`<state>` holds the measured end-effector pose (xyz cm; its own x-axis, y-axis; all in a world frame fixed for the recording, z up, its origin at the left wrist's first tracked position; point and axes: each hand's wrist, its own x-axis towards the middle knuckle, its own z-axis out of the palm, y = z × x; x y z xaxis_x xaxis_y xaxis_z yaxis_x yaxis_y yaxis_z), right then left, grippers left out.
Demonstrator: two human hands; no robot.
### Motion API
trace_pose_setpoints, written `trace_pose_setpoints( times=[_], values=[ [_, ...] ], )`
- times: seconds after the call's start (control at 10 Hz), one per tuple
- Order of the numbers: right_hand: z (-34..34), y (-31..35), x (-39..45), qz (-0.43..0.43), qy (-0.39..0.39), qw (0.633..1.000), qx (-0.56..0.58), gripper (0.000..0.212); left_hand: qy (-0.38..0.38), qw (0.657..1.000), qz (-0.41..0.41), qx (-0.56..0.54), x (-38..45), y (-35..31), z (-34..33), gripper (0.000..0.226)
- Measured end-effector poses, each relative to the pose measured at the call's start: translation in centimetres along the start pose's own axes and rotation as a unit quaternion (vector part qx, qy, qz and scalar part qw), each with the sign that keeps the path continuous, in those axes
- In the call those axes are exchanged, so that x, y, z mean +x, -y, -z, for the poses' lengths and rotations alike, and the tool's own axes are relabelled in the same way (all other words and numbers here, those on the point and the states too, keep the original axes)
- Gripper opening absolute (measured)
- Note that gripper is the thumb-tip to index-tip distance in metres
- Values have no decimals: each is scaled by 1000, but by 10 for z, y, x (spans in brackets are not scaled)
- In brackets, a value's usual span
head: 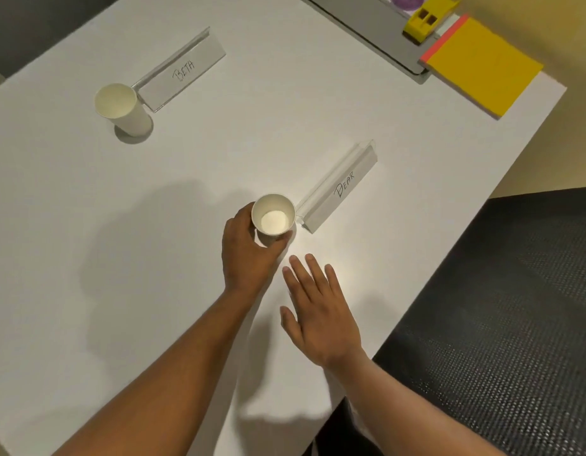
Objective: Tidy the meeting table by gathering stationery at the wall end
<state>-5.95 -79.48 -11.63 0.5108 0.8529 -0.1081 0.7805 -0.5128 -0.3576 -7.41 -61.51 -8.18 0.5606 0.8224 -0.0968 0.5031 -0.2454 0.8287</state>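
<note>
**Both forearms reach in, left hand on the near cup**

Forearms come in from 6 o'clock over the white counter (71, 245). At the centre, the left hand (244, 250) has its fingers curled round the near white paper cup (273, 216), which stands upright and looks empty, its rim touching or just beside the clear acrylic name stand lettered "BEAR" (337, 189) at its 2 o'clock. The right hand (319, 311) hovers at the cup's 5 o'clock, fingers straight and lightly spread, holding nothing.

To do this well, I judge the cup should be lifted straight up before carrying, so it does not knock the stand; a gentle grip suits thin paper walls.

Stationery already sits at 1 o'clock by the far counter edge: a yellow sticky-note pad with an orange-red spine (482, 64) and a yellow plastic block with two square holes (423, 23). Toward 10 o'clock stand a second white paper cup (124, 108) and a clear stand lettered "BETA" (183, 74).
</note>
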Motion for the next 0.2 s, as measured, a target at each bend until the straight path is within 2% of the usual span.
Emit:
trace_pose_setpoints(
  times=[0.2],
  values=[
    [3,2,1,-3,3,1000,6,64,-3,1000,-13,2,0,1,-1,77]
  ],
)
